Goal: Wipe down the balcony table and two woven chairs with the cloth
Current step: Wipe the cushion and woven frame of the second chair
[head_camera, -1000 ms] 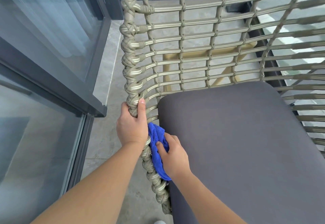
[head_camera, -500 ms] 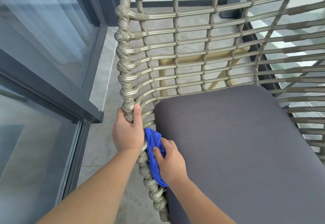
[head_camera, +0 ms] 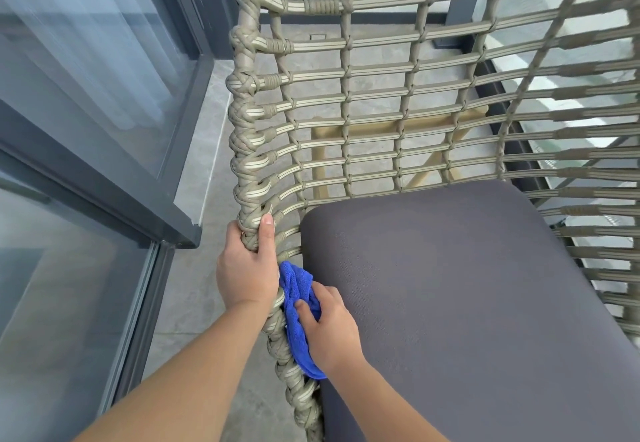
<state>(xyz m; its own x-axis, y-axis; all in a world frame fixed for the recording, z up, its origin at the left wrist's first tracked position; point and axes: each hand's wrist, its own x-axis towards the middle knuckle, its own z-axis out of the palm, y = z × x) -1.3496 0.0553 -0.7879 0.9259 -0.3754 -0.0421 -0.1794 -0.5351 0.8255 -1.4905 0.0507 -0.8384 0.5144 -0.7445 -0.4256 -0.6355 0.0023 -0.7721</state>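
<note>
One woven chair [head_camera: 415, 102] fills the centre and right of the frame, its wrapped side rail [head_camera: 247, 150] running as a long, nearly vertical line from the top centre down to the lower centre, leaning slightly rightward toward the bottom. One dark grey seat cushion [head_camera: 467, 303] lies in the chair, spreading from mid-frame to the lower right corner. One blue cloth [head_camera: 294, 289] sits at lower centre, bunched against the inner side of the rail just where the cushion's left edge meets it; its long axis follows the rail, pointing up toward the left hand and trailing down to a folded tip below the right wrist. Two hands are in view. The left hand [head_camera: 247, 271] is curled round the rail just above the cloth, thumb [head_camera: 267, 233] pressed upright along the weave. The right hand [head_camera: 329, 327] grips the cloth, fingers bent into its folds, holding it against the rail. At the left of the frame stands a dark-framed glass door [head_camera: 86, 129], and grey floor tiles [head_camera: 197, 303] show between it and the chair.
</note>
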